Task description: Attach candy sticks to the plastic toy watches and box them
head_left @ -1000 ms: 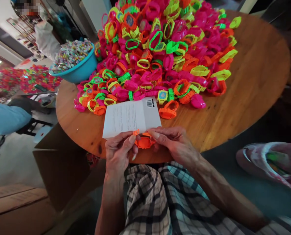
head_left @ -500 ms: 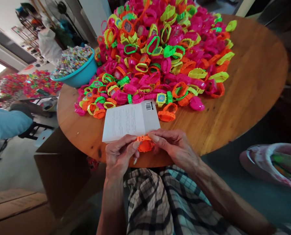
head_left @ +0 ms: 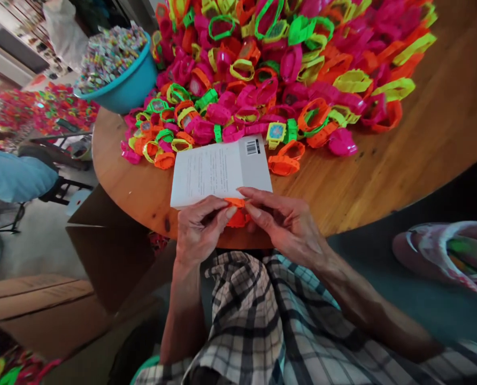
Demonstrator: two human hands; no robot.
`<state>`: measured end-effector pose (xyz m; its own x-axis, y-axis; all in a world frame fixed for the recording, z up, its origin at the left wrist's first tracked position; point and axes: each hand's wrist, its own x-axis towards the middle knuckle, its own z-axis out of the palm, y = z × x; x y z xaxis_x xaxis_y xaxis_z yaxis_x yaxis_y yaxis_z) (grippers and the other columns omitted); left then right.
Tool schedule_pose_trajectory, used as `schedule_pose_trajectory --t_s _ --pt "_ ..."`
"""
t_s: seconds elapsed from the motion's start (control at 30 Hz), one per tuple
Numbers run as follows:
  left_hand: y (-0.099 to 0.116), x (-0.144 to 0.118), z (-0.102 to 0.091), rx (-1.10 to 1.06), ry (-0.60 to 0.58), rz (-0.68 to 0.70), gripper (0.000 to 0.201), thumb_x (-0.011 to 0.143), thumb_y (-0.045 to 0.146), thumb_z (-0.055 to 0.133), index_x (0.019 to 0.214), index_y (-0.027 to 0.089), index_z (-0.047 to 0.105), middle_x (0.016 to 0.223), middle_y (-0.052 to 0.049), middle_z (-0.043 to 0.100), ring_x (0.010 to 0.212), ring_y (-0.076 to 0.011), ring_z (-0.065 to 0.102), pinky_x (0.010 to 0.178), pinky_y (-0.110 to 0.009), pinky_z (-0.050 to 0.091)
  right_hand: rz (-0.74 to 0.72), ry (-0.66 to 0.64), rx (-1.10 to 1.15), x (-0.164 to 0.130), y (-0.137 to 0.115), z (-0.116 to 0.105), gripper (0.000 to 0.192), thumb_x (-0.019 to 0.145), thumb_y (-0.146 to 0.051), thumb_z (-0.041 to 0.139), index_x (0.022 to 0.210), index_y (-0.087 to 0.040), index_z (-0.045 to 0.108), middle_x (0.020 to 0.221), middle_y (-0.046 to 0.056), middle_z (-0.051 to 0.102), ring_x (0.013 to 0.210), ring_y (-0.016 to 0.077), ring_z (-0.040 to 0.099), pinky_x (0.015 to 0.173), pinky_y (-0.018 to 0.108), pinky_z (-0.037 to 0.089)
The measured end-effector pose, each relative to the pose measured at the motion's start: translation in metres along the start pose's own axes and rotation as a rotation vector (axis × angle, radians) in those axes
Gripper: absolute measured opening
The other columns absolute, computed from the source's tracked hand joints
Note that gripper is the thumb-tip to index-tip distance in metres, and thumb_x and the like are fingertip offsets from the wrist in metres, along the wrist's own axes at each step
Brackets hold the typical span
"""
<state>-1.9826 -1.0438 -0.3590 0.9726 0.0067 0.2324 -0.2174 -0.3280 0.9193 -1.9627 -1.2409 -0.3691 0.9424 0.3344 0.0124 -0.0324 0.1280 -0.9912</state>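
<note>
A round wooden table is carrying a heap of plastic toy watches, a teal bowl (filled with small pieces) and a white printed sheet.

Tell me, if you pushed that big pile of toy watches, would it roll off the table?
Probably not. The toy watches are flat straps and loops, tangled together, so they would likely slide and spill rather than roll. They look like thin plastic, so probably light. The wooden table looks smooth, so pushed ones may skid.

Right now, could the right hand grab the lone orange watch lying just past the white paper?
Probably yes. The right hand is busy pinching an orange toy watch together with the left hand, but the loose orange watch lies close ahead on bare table with nothing between them.
</note>
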Motion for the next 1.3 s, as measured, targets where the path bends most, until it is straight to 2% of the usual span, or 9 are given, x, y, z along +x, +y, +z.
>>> schedule_pose_trajectory --t_s 0.1,0.3,0.4,0.57,0.7,0.83,1.0,1.17,1.3 --pt "0.003 0.002 -0.003 0.079 -0.068 0.036 0.01 0.094 0.024 0.074 0.097 0.02 0.083 0.071 -0.002 0.067 0.062 -0.0103 0.056 0.055 -0.022 0.045 -0.01 -0.026 0.02 -0.002 0.002 0.002 0.038 0.096 -0.036 0.071 0.132 -0.026 0.074 0.106 0.004 0.077 0.083 0.0155 0.07 0.078 0.031 0.06" --pt "0.001 0.004 -0.006 0.09 -0.113 0.086 0.012 0.096 0.021 0.072 0.103 0.02 0.082 0.076 -0.001 0.067 0.065 -0.0089 0.056 0.06 -0.022 0.044 -0.165 -0.072 0.005 0.006 0.002 0.001 0.025 0.096 -0.029 0.071 0.119 -0.027 0.08 0.102 0.004 0.077 0.092 0.017 0.071 0.083 0.031 0.059" --pt "0.0 0.002 -0.005 0.077 -0.123 0.049 0.012 0.096 0.02 0.072 0.104 0.021 0.081 0.077 0.0 0.067 0.066 -0.0077 0.055 0.061 -0.021 0.043 -0.219 -0.065 0.001 0.007 0.007 0.0 0.023 0.096 -0.024 0.071 0.117 -0.027 0.081 0.105 0.004 0.078 0.095 0.017 0.072 0.09 0.033 0.059" --pt "0.0 0.001 -0.007 0.008 -0.155 0.014 0.015 0.096 0.019 0.072 0.107 0.023 0.081 0.08 0.0 0.067 0.066 -0.0067 0.054 0.06 -0.02 0.042 -0.248 -0.076 0.041 0.007 0.014 -0.003 0.025 0.096 -0.024 0.071 0.119 -0.027 0.08 0.105 0.005 0.078 0.093 0.0159 0.072 0.085 0.031 0.06" --pt "0.003 0.002 -0.014 -0.065 -0.216 -0.068 0.019 0.101 0.026 0.066 0.113 0.024 0.081 0.075 0.0 0.063 0.063 -0.0076 0.054 0.058 -0.022 0.042 -0.274 -0.097 0.026 0.008 0.015 -0.004 0.027 0.096 -0.023 0.072 0.121 -0.03 0.08 0.108 0.003 0.079 0.097 0.0179 0.073 0.088 0.033 0.06" --pt "0.012 0.007 -0.015 -0.01 -0.225 -0.121 0.018 0.101 0.029 0.066 0.106 0.02 0.082 0.071 0.0 0.063 0.061 -0.0081 0.056 0.057 -0.022 0.045 -0.348 -0.079 -0.034 0.006 0.014 -0.004 0.031 0.096 -0.016 0.068 0.121 -0.029 0.079 0.106 0.003 0.079 0.097 0.0176 0.074 0.09 0.033 0.06" --pt "0.018 0.013 -0.009 -0.022 -0.218 -0.107 0.012 0.096 0.025 0.071 0.099 0.017 0.08 0.075 -0.002 0.066 0.058 -0.0084 0.059 0.053 -0.021 0.046 -0.419 -0.078 -0.1 0.006 0.013 -0.008 0.038 0.096 -0.009 0.064 0.127 -0.028 0.076 0.111 0.005 0.078 0.101 0.0165 0.073 0.09 0.032 0.06" --pt "0.012 0.014 -0.003 0.005 -0.202 -0.025 0.011 0.097 0.023 0.07 0.101 0.018 0.079 0.083 -0.003 0.068 0.061 -0.0085 0.06 0.055 -0.022 0.048 -0.387 -0.112 -0.057 0.005 0.011 -0.013 0.036 0.098 -0.013 0.064 0.127 -0.03 0.076 0.113 0.004 0.077 0.1 0.0158 0.072 0.091 0.031 0.058" --pt "0.012 0.012 -0.003 0.099 -0.228 -0.004 0.011 0.1 0.023 0.067 0.099 0.018 0.077 0.078 -0.001 0.065 0.063 -0.008 0.056 0.058 -0.023 0.044 -0.255 -0.123 0.028 0.003 0.011 -0.016 0.029 0.099 -0.026 0.068 0.126 -0.026 0.077 0.112 0.005 0.076 0.1 0.0177 0.071 0.089 0.032 0.058"
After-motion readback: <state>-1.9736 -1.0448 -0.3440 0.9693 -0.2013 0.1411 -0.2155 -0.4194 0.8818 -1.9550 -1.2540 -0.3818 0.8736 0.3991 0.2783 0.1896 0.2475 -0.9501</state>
